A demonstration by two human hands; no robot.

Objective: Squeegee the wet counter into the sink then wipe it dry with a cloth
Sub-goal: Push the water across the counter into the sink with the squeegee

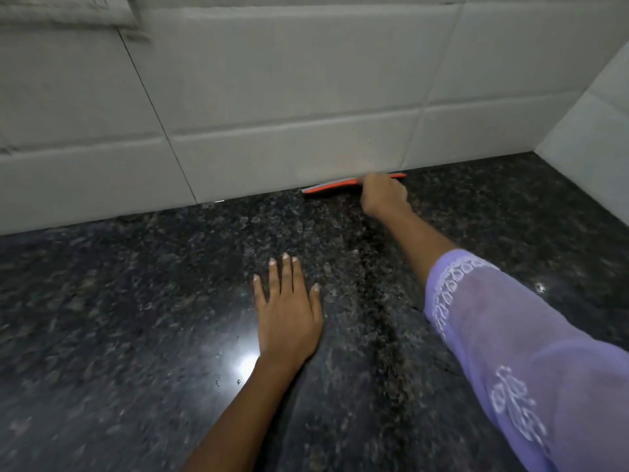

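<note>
1. Squeegee [332,186]: an orange-red blade with a pale edge, lying along the line where the counter meets the tiled wall, at the far end of the reach
2. Right hand [384,197] has its fingers curled over the middle of the squeegee and grips it; the blade sticks out to both sides of the fist, longer toward the left hand's side
3. Left hand [289,311] lies flat on the counter, palm down, fingers straight and slightly spread, holding nothing; it is well apart from the squeegee, nearer the person
4. Outward from the right hand, the forearm runs back to a lilac sleeve [510,352] with white embroidery
5. Counter [136,318]: dark speckled stone, glossy, with a bright light reflection just beside the left wrist; a darker streak runs between the two hands
6. Tiled wall [272,97]: pale rectangular tiles just beyond the right fingers; a second tiled wall meets it in a corner farther along on the right hand's outer side
7. Whether the squeegee's edge presses the counter cannot be told; the picture is blurred there
</note>
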